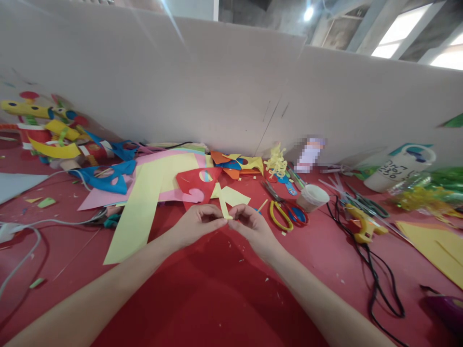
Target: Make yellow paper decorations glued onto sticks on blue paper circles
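Note:
Between the fingertips of both hands is a narrow pale yellow paper strip (224, 202), pointing up and away from me. My left hand (202, 221) pinches its near end from the left, and my right hand (249, 224) pinches the same end from the right. The fingertips almost meet there. Just beyond the hands lie a red paper cutout (191, 180) with holes and a pale yellow paper scrap (235, 196). Scissors (281, 215) with yellow and red handles rest to the right of my right hand.
Left of my hands, a long pale yellow sheet (139, 212) lies over pink paper (97, 197). A white cup (314, 196), a yellow glue gun (365, 226) and its black cord (376, 284) are at right. Paper animal figures (32, 113) stand far left. A white partition (202, 82) borders the red table.

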A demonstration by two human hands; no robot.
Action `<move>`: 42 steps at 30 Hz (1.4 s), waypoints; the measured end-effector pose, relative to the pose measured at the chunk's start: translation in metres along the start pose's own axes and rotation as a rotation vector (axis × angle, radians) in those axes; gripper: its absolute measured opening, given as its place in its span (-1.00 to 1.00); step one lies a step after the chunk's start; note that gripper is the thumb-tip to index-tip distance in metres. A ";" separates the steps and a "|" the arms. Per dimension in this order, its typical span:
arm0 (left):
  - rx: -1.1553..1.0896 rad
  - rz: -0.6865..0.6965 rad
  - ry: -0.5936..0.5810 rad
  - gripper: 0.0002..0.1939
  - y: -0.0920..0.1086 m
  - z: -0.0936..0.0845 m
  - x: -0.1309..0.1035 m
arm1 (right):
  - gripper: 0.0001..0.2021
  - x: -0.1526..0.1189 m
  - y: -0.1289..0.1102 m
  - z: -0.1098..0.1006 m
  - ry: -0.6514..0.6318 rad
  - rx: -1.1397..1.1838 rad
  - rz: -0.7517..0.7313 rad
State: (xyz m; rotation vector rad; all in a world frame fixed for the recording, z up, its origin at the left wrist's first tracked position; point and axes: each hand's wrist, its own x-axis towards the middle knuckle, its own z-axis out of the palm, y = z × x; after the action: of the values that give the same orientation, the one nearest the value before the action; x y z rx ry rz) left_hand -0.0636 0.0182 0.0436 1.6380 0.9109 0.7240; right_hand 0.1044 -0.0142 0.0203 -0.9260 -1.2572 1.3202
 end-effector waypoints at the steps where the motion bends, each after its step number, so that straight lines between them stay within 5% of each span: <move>1: 0.019 -0.004 0.001 -0.86 0.000 0.000 0.000 | -0.83 0.000 0.001 -0.001 -0.008 0.006 0.004; 28: 0.242 0.035 0.104 -0.87 0.005 0.007 -0.002 | -0.80 0.003 0.003 -0.002 0.044 -0.201 0.025; 42: 0.091 -0.020 0.065 -0.83 0.003 0.008 0.000 | -0.79 0.004 0.003 -0.003 0.027 -0.183 -0.004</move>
State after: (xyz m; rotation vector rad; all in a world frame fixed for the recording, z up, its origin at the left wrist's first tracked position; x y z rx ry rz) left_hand -0.0566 0.0139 0.0450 1.6908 1.0183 0.7349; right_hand 0.1062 -0.0098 0.0177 -1.0650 -1.3752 1.1993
